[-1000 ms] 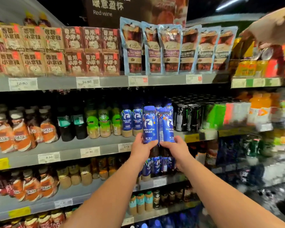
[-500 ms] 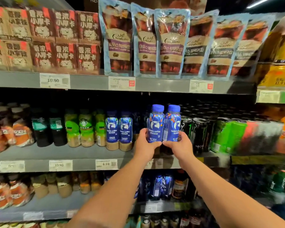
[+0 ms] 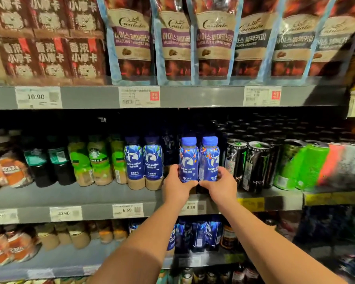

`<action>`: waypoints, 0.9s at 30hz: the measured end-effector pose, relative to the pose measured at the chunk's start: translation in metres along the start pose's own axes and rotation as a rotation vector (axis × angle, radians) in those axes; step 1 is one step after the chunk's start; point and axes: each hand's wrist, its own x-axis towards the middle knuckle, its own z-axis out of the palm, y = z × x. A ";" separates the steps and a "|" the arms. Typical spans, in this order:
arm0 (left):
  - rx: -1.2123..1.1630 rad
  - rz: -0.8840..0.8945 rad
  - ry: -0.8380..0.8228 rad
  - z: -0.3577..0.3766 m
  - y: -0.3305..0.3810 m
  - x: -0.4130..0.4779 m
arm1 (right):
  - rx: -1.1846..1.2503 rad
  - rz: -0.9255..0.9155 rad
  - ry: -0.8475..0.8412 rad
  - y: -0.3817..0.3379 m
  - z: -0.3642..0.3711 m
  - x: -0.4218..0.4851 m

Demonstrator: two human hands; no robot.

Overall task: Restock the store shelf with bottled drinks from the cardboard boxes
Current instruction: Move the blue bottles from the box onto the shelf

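Two blue coffee bottles with blue caps stand side by side at the front of the middle shelf [image 3: 103, 199]. My left hand [image 3: 177, 186] grips the base of the left bottle [image 3: 188, 158]. My right hand [image 3: 220, 186] grips the base of the right bottle [image 3: 209, 158]. Both bottles are upright, in the gap between two matching blue bottles [image 3: 143, 160] on the left and black cans [image 3: 248, 162] on the right. The bottles' bottoms are hidden by my hands.
Green and black bottles [image 3: 80, 160] fill the middle shelf to the left, green and pink cans [image 3: 307, 165] to the right. Coffee pouches [image 3: 211, 39] hang on the shelf above. More blue bottles [image 3: 201, 234] stand on the shelf below. Dark bottles stand deeper behind the held pair.
Both hands have carried the two bottles forward and down onto the middle shelf's gap. The camera has moved closer to the shelf.
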 end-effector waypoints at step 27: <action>0.201 0.067 -0.042 -0.003 -0.008 0.006 | -0.165 -0.042 0.017 -0.004 0.004 -0.009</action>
